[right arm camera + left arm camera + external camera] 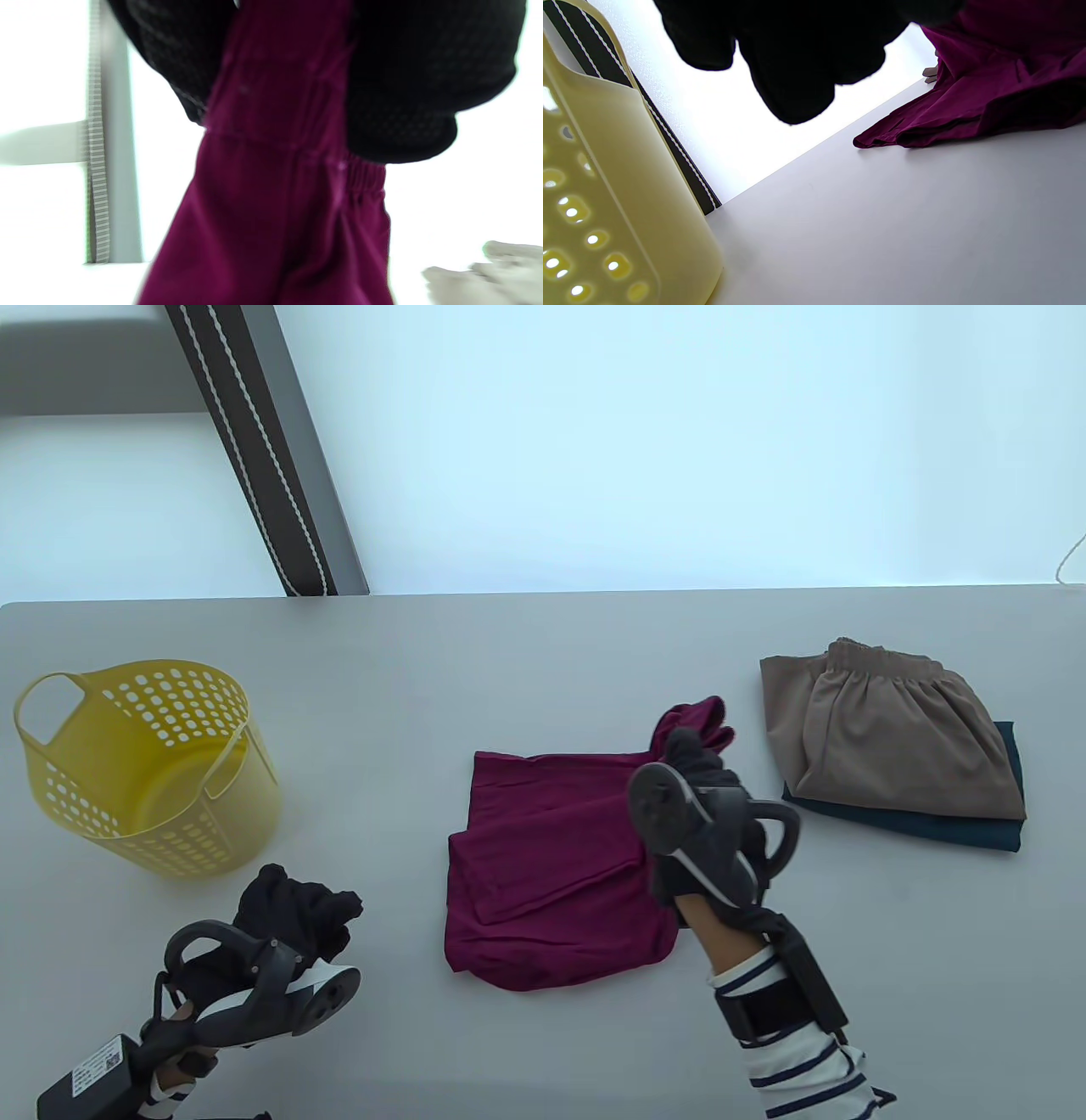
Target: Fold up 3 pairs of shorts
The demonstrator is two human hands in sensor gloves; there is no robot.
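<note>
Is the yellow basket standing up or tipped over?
Tipped. The yellow basket leans with its open mouth turned partly sideways on the table, and nothing shows inside it.

Grey table (339, 687); bright backlit window (679, 432)

Right hand (696, 768) raised over the surface, fingers (398, 106) pinching maroon cloth; left hand (293, 912) low near the front edge, fingers loosely curled, holding nothing.

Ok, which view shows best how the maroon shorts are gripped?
The right wrist view: the right hand pinches the maroon shorts just above the elastic waistband. The table view shows the whole garment, with the grip partly hidden by the tracker. The left wrist view catches only a far hem.
</note>
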